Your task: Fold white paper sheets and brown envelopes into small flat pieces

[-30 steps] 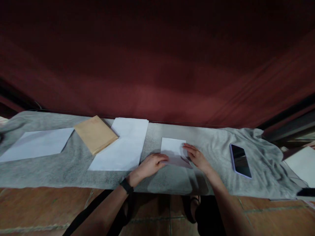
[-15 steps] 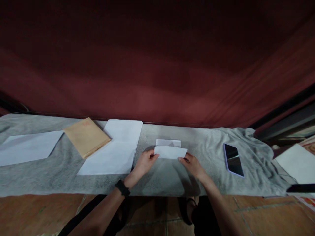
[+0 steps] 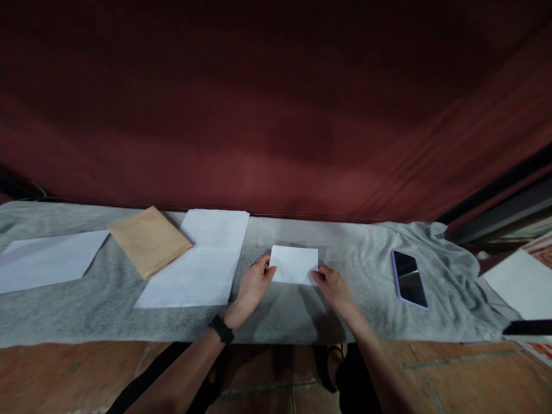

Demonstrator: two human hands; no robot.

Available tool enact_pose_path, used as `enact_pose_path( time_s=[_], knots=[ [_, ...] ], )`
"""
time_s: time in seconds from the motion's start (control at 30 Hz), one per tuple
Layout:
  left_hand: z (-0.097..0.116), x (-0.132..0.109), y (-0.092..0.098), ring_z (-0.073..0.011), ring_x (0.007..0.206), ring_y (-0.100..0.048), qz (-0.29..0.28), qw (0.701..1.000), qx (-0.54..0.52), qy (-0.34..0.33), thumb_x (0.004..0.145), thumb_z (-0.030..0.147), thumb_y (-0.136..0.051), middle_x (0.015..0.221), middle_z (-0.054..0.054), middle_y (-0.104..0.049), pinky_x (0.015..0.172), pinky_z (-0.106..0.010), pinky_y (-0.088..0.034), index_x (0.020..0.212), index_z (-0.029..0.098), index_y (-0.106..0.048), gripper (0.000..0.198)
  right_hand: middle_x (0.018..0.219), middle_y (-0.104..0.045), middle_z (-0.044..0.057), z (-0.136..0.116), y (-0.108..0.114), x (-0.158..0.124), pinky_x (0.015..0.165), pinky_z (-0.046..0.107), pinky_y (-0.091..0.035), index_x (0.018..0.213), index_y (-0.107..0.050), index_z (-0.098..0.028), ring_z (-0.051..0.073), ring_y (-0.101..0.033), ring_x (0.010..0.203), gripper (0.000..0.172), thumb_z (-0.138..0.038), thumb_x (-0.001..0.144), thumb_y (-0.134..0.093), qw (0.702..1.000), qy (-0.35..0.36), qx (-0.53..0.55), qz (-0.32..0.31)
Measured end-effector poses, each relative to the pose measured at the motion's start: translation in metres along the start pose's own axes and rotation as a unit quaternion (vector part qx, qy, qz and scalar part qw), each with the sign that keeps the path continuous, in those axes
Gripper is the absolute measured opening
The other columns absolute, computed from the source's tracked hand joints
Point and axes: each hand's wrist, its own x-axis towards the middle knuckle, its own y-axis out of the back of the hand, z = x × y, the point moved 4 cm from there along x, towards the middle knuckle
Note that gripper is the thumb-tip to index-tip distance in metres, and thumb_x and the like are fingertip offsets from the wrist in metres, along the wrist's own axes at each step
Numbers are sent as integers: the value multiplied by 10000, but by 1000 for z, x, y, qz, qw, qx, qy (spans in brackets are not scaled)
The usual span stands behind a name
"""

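At the worktop (image 3: 366, 316), left hand (image 3: 254, 280) and right hand (image 3: 334, 285) pinch the paper (image 3: 295, 264) by its sides; offset panels now show as one rectangle, so edges look aligned.

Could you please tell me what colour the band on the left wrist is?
The band is black, and shows best in the head view.

Dim exposure: red backdrop (image 3: 259, 172) falls to near-black at top, soft shadows on bench (image 3: 366, 253), wide-angle stretch at edges.
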Motion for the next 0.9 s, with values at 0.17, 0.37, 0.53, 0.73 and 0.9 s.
enact_pose_path(
  time_s=[0.17, 0.37, 0.53, 0.73, 0.9],
  knots=[
    [3, 3, -2, -214, 824, -711, 10, 999, 31, 18, 939, 225, -598, 940, -38, -755, 696, -285, -475, 1350, 213, -543, 415, 908, -782, 82, -13, 4, -6, 781, 298, -464, 921, -698, -212, 223, -742, 855, 252, -362, 1011, -516, 993, -21, -118, 6],
    [4, 4, -5, -224, 855, -714, 14, 998, 59, 16, 937, 214, -605, 1010, -58, -754, 739, -300, -495, 1443, 225, -485, 521, 889, -767, 94, -22, 6, -11, 827, 352, -468, 919, -680, -196, 251, -734, 864, 246, -373, 1008, -533, 985, -33, -167, 15],
    [10, 2, -4, -222, 924, -720, 14, 996, 88, 1, 942, 213, -606, 1066, -73, -750, 791, -296, -511, 1415, 215, -518, 482, 943, -738, 119, -26, 10, -15, 842, 392, -470, 957, -658, -196, 287, -688, 926, 144, -301, 966, -560, 981, -14, -164, 105],
    [15, 0, -4, -237, 1029, -712, 18, 994, 102, -15, 952, 179, -575, 1233, -98, -712, 855, -313, -527, 1354, 218, -563, 405, 1421, -586, 151, -54, -11, -19, 1062, 438, -436, 1342, -575, -163, 292, -534, 1305, 384, -298, 1023, -409, 984, 125, -75, 98],
    [17, -2, -2, -229, 1030, -705, 20, 992, 125, -27, 977, 189, -514, 1285, -103, -676, 857, -311, -540, 1326, 216, -570, 355, 1614, -378, 138, -70, -39, -25, 1217, 445, -300, 1544, -382, -110, 253, -356, 1489, 538, -333, 1059, -310, 981, 165, -74, 65]
  ],
)
